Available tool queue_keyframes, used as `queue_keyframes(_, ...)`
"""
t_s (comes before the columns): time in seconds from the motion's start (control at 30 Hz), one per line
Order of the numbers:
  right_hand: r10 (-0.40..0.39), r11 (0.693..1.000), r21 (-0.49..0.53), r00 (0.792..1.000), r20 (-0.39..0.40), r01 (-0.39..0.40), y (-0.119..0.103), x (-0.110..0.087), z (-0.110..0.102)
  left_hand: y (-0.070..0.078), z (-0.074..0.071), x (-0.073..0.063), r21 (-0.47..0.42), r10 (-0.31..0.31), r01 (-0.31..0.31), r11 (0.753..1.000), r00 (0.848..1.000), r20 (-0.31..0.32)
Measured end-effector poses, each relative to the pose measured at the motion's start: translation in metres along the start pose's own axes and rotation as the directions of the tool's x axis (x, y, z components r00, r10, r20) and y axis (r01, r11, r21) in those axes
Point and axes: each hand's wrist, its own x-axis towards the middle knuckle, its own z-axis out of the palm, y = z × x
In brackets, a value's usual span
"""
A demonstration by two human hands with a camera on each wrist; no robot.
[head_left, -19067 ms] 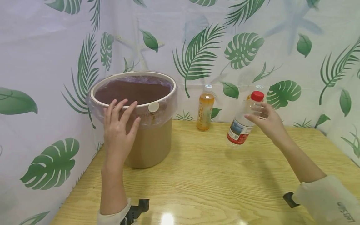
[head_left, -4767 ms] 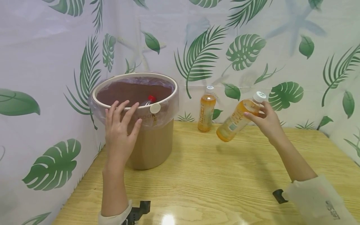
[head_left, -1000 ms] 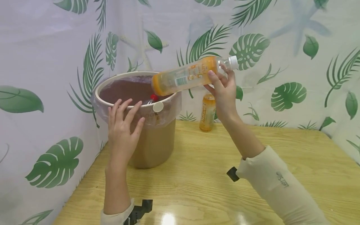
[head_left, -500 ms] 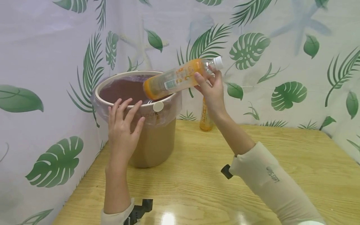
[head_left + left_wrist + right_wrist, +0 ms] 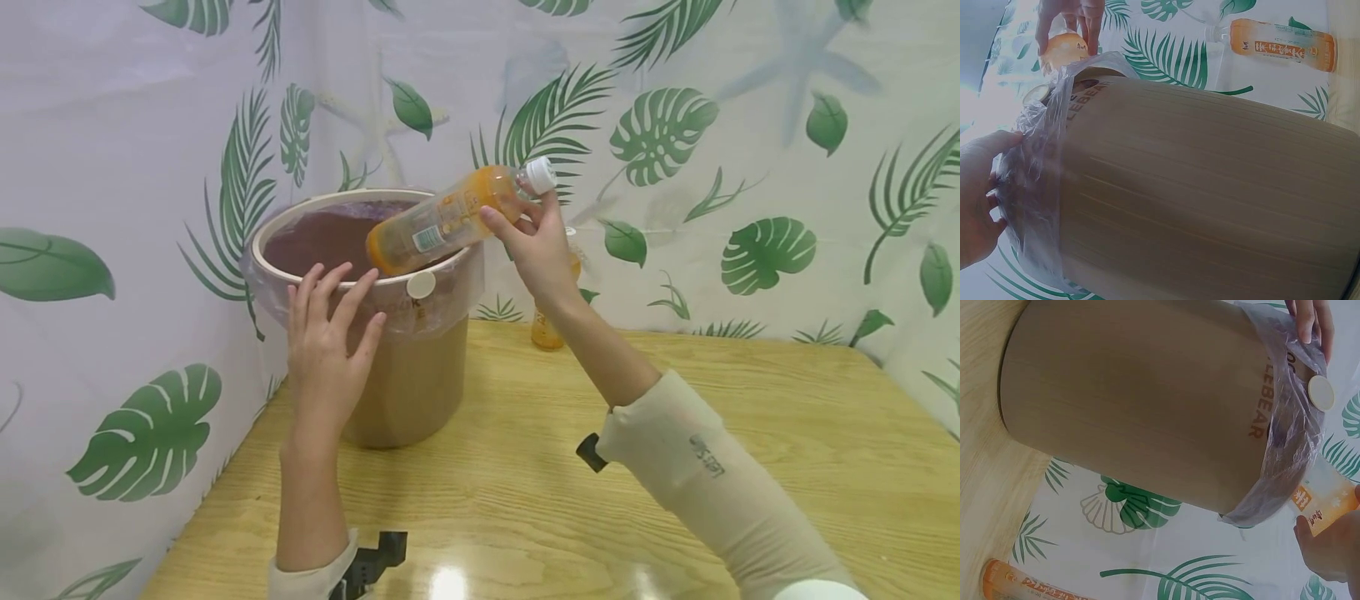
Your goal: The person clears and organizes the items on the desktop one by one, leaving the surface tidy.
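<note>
My right hand (image 5: 536, 246) grips an orange-labelled plastic drink bottle (image 5: 453, 218) near its white-capped neck. The bottle slants down to the left, its base over the mouth of a brown trash bin (image 5: 408, 392) and overlapping the near rim in the head view. My left hand (image 5: 326, 350) rests its extended fingers at the bin's near rim, on the clear liner bag (image 5: 1035, 169). In the right wrist view my right thumb and fingers hold the bottle (image 5: 1325, 497) just beyond the bag-covered rim. The red-capped bottle seen earlier in the bin is hidden.
A second orange-labelled bottle (image 5: 546, 332) stands on the wooden table (image 5: 525, 475) behind my right forearm, partly covered by it. Leaf-patterned sheeting (image 5: 750, 167) rises behind and to the left of the bin.
The red-capped bottle went into the bin, then my right hand picked up an orange-labelled bottle. Lately that bottle has moved left and tilted lower over the bin. My left hand has stayed at the rim.
</note>
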Motion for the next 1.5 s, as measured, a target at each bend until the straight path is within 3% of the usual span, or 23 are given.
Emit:
queue_keyframes(0.63, 0.075, 0.995, -0.065, 0.995, 0.073, -0.07, 0.004, 0.004, 0.015, -0.001, 0.0, 0.0, 0.003, 0.003, -0.003, 1.0, 1.0, 0.0)
queue_keyframes(0.83, 0.093, 0.988, -0.132, 0.992, 0.089, -0.081, 0.004, 0.003, 0.016, 0.0, 0.0, 0.0, 0.002, 0.002, -0.002, 1.0, 1.0, 0.003)
queue_keyframes(1.2, 0.078, 0.977, -0.207, 0.99, 0.119, -0.052, 0.004, 0.0, 0.012, 0.0, 0.0, 0.0, -0.003, 0.0, 0.0, 1.0, 1.0, -0.003)
queue_keyframes(1.5, 0.074, 0.971, -0.233, 0.992, 0.099, -0.05, 0.006, 0.002, -0.001, 0.001, -0.001, 0.0, -0.006, -0.002, 0.002, 1.0, 1.0, -0.003)
